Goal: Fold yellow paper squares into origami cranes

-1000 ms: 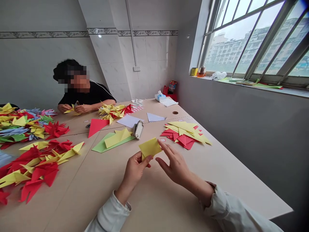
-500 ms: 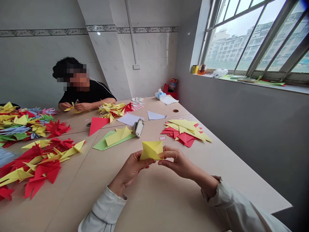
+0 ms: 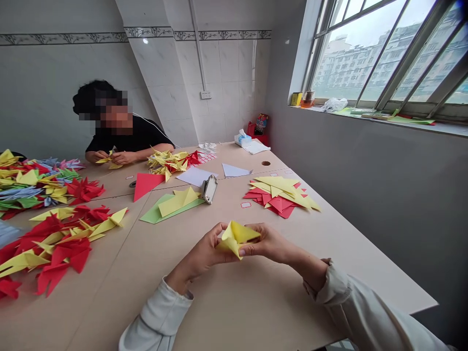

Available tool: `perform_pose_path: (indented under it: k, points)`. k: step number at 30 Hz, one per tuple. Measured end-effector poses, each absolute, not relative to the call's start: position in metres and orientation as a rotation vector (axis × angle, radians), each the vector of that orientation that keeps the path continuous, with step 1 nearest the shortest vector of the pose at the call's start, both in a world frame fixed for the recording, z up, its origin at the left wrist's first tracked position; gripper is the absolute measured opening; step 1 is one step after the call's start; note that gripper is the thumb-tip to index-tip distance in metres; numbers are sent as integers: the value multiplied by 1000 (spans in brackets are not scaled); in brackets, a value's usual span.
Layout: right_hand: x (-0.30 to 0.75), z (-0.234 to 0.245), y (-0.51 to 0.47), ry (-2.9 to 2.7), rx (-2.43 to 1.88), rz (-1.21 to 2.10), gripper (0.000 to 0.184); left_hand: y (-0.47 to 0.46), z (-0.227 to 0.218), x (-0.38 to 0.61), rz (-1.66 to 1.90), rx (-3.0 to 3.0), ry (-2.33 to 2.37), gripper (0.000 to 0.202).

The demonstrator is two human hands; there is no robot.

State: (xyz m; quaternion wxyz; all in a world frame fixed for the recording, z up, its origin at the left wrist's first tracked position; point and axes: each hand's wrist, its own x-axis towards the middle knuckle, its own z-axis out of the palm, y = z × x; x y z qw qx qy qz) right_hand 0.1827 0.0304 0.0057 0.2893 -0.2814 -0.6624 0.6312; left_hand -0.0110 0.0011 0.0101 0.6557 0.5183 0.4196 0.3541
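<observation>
A yellow origami paper [image 3: 234, 235], partly folded, is held up between my two hands above the table. Its flaps stand apart, with a hollow showing between them. My left hand [image 3: 209, 251] pinches its left side, and my right hand [image 3: 268, 242] grips its right corner with the thumb in front. Some fingertips are hidden behind the paper. Beyond my hands lie a yellow folded sheet [image 3: 179, 201] on a green sheet [image 3: 155, 214], and a stack of red and yellow folded papers [image 3: 281, 195].
Finished red and yellow paper cranes [image 3: 69, 243] heap up at left. A small silver-edged object [image 3: 209, 189] stands mid-table. Across the table [image 3: 219, 307], a person in black [image 3: 146, 134] handles yellow paper. A tissue box [image 3: 243, 138] sits at the far end.
The yellow paper has been turned and opened out, its flaps now spread. My right hand has closed onto its right corner. The view has tilted slightly down.
</observation>
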Motion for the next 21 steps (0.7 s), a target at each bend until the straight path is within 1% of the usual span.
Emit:
perform_pose_path:
  k: [2, 4, 6, 7, 9, 10, 12, 16, 18, 21]
  points:
    - [180, 3, 31, -1685, -814, 1573, 37, 1, 7, -5, 970, 1081, 1032, 59]
    - [176, -1, 31, -1603, -943, 1344, 34, 0, 4, 5, 1153, 1001, 1041, 67]
    - [172, -4, 29, -1574, -1049, 1099, 30, -2, 1, 16, 1248, 990, 964, 69]
    - [170, -5, 27, -1598, -1070, 998, 27, -3, 0, 20, 1272, 993, 938, 65]
    - [167, -7, 23, -1671, -1063, 862, 25, -4, -3, 27, 1352, 979, 930, 46]
    - [166, -7, 22, -1701, -1039, 849, 24, -4, -4, 28, 1387, 966, 937, 37]
    - [165, -7, 20, -1708, -982, 967, 22, -3, -7, 27, 1445, 928, 958, 26]
    - [164, -7, 20, -1533, -907, 1384, 28, -2, -9, 23, 1505, 888, 989, 24]
    - [162, -8, 20, -1449, -884, 1473, 31, -3, -9, 23, 1512, 892, 1001, 24]
    - [159, -10, 19, -1412, -885, 1495, 32, -3, -11, 24, 1530, 865, 1047, 25]
